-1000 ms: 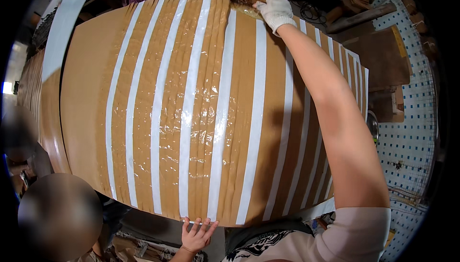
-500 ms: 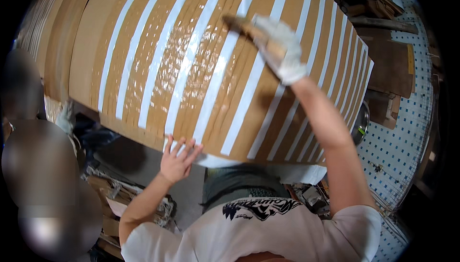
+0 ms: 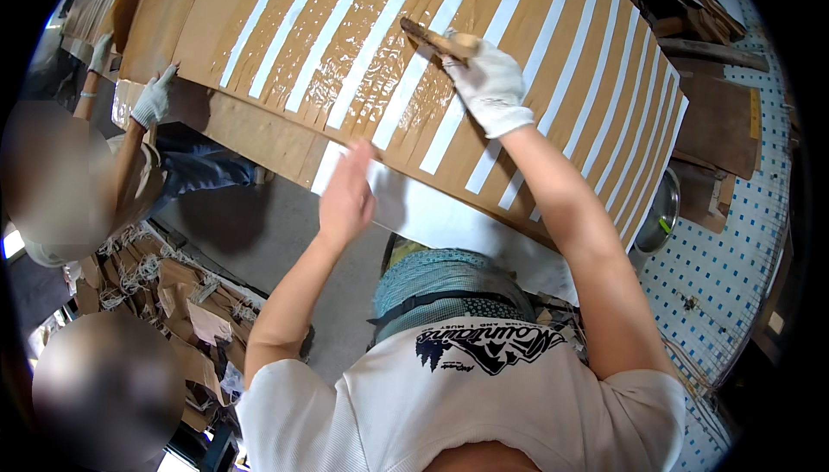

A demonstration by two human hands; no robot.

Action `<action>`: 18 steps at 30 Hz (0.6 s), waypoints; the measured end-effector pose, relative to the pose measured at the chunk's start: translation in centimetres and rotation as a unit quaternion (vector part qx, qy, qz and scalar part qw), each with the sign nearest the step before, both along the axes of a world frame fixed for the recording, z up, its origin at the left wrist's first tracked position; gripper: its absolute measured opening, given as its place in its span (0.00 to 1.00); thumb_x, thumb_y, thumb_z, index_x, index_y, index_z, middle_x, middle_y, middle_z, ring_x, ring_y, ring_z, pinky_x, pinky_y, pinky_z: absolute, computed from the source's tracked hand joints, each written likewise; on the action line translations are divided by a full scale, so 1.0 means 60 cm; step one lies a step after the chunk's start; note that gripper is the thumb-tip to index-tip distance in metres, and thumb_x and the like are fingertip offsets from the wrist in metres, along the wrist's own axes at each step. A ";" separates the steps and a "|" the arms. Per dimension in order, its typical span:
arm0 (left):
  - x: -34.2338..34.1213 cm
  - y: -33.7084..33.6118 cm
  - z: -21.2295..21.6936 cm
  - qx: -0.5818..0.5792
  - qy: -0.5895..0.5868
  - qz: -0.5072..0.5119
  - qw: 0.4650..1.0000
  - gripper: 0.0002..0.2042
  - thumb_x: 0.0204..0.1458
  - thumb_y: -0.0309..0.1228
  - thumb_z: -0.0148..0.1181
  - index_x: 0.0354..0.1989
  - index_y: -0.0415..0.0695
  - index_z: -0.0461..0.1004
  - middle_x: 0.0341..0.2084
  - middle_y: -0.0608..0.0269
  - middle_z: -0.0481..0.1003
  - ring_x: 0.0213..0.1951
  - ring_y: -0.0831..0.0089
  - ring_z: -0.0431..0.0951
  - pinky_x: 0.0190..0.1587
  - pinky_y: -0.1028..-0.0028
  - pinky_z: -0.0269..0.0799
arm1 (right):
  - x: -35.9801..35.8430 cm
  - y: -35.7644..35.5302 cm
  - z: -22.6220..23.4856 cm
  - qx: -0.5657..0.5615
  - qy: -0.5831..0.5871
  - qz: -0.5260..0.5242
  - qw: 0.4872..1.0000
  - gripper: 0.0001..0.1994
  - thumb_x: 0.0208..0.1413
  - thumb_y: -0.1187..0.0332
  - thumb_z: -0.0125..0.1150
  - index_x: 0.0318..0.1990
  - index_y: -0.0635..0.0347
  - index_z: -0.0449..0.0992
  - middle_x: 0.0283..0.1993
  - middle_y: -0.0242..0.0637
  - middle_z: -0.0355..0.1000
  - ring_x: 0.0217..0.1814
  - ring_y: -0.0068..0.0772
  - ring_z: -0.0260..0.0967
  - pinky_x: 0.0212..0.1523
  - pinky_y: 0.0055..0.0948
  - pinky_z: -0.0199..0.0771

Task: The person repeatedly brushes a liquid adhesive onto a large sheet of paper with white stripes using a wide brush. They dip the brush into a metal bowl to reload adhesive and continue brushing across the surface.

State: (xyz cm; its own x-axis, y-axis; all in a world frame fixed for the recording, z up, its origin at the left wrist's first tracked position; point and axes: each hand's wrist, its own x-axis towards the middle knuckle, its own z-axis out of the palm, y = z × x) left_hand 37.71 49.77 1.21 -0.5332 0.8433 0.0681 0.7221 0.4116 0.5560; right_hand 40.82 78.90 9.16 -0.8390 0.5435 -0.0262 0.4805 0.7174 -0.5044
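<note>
Workshop bench: striped brown board (image 3: 285,31), wet w/ glue.
Your gloved right hand (image 3: 488,83) grips brush (image 3: 436,40) mid-board; bare left hand (image 3: 347,196), fingers loose, rests at near edge.

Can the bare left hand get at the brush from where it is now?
Probably yes. The left hand rests on the brown striped sheet's near edge, and nothing lies on the glossy surface between it and the brush gripped by the gloved right hand.
</note>
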 end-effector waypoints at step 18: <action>-0.140 0.018 -0.074 -0.220 0.043 0.074 0.972 0.20 0.53 0.24 0.46 0.55 0.32 0.68 0.62 0.32 0.61 0.62 0.45 0.65 0.63 0.60 0.64 | 0.129 -0.158 -0.090 0.104 -0.026 0.175 0.979 0.12 0.56 0.63 0.59 0.48 0.49 0.74 0.36 0.37 0.73 0.35 0.40 0.76 0.32 0.37 0.77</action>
